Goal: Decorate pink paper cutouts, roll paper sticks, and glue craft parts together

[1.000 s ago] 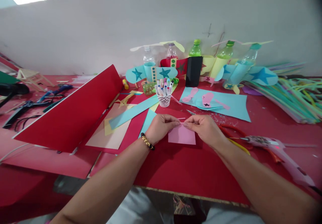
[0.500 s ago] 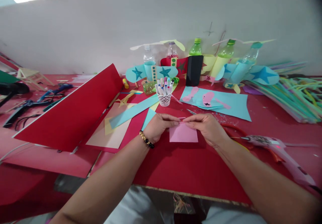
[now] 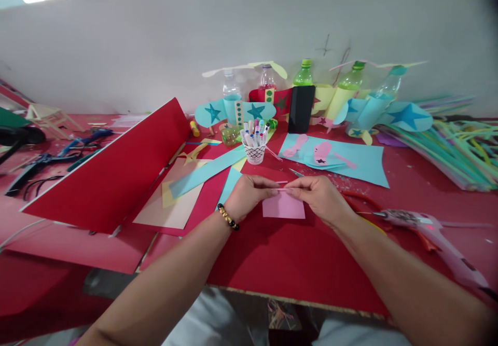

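Observation:
A small sheet of pink paper (image 3: 284,208) is pinched along its upper edge by both of my hands. My left hand (image 3: 247,195), with a dark and gold bead bracelet on the wrist, has thumb and fingers closed on the paper's left corner. On the right corner my right hand (image 3: 317,193) holds it the same way. The top edge looks folded or rolled into a narrow strip between the fingertips. Just beyond my hands, a pointed metal tip (image 3: 296,173) lies on the red table, its other end hidden by my right hand.
A cup of markers (image 3: 254,153) stands ahead of my hands. Decorated bottles (image 3: 232,97) and a black phone (image 3: 301,110) line the wall. A pink glue gun (image 3: 439,237) lies at right. Left are a propped red board (image 3: 116,169) and paper sheets (image 3: 175,213). Blue paper (image 3: 365,164) carries pink cutouts.
Both hands keep their pinch on the pink paper. Its lower edge sits very slightly higher and looks a little narrower; otherwise the scene is the same.

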Motion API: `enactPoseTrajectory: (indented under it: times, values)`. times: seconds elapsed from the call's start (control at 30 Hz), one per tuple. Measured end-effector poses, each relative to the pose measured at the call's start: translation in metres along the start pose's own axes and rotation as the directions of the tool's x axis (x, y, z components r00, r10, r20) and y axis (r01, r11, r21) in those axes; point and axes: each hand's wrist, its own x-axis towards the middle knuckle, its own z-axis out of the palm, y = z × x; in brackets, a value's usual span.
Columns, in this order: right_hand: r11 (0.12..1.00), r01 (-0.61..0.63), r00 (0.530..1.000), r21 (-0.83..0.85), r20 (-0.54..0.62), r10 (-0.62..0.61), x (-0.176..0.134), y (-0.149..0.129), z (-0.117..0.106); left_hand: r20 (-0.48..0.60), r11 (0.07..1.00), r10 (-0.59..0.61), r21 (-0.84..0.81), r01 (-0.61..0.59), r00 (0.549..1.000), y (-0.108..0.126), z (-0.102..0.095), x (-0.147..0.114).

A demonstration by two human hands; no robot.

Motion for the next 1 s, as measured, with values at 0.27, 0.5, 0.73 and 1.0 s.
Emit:
enactPoseTrajectory:
  times: [0.27, 0.5, 0.73, 1.0]
  values:
    - [1.0, -0.004, 1.0, -0.02, -0.001, 0.004, -0.0035, -0.0078, 0.0037, -0.013, 0.998, 0.0, 0.062, 0.001, 1.0, 0.0004, 0.0037, -0.0011]
    - [0.996, 0.012, 0.999, 0.087, -0.044, -0.008, 0.0001, -0.002, 0.0076, -0.039, 0.987, 0.054, 0.152, -0.048, 0.998, -0.0005, 0.0039, -0.0009]
    - [0.997, 0.04, 0.998, 0.063, -0.048, -0.037, -0.0016, -0.0029, 0.0024, 0.008, 0.989, -0.058, -0.137, 0.059, 0.998, -0.0041, 0.0039, 0.0009]
    - [0.991, -0.03, 0.999, 0.13, -0.028, 0.034, -0.0008, 0.0005, 0.0046, 0.008, 0.989, -0.055, -0.137, 0.056, 0.998, -0.004, 0.001, 0.0013]
